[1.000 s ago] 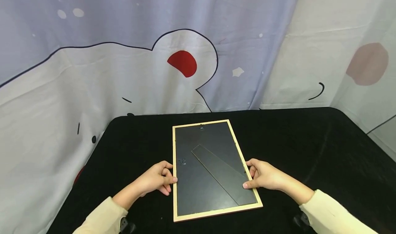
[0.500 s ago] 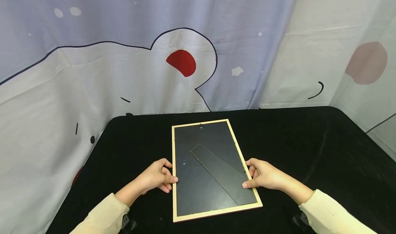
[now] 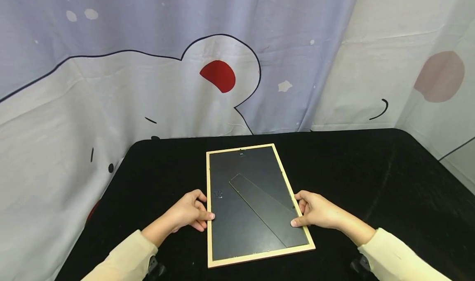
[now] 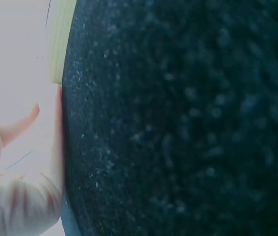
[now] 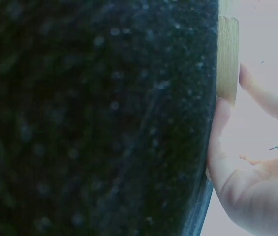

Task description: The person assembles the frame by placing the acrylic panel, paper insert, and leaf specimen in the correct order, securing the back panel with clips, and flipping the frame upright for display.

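Note:
A picture frame (image 3: 237,227) lies back side up on the black table, slightly turned, with its pale wood border around a dark backing board. A flat stand leg (image 3: 259,211) runs slantwise across the board, folded down. My left hand (image 3: 187,213) holds the left border, thumb on top and fingers at the side. On the opposite border, my right hand (image 3: 317,210) pinches the frame with its thumb over the board. In the right wrist view the wood edge (image 5: 228,59) sits between thumb and forefinger. The left wrist view has a forefinger against the wood edge (image 4: 62,42).
Black cloth (image 3: 352,165) covers the table around the frame. Behind it hangs a pale curtain (image 3: 148,91) with cartoon shapes, reaching down along the left side as well. Dark wrist devices (image 3: 156,268) show below the sleeves.
My left hand has shifted slightly, its thumb now a little further onto the border. The frame and my right hand stay essentially where they were.

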### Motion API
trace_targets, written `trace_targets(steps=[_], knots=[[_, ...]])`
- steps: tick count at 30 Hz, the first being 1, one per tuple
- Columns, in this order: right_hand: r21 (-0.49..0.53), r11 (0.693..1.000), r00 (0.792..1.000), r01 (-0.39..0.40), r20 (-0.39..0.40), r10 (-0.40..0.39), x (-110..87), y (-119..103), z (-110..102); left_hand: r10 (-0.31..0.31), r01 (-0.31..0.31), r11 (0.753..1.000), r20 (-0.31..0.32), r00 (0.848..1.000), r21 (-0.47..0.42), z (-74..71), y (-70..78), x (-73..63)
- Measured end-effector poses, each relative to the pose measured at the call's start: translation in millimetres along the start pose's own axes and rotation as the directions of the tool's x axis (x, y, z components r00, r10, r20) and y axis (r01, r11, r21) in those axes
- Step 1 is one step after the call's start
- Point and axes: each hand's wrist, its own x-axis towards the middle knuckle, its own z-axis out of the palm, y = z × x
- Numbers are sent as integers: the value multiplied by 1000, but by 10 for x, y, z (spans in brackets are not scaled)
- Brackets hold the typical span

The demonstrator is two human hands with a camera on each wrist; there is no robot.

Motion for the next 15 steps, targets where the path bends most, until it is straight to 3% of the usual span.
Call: trace_targets(steps=[15], knots=[[-12,1000,1000,1,-8,-2,7,8,4,-5,11,994,-60,998,106,79,75,-12]])
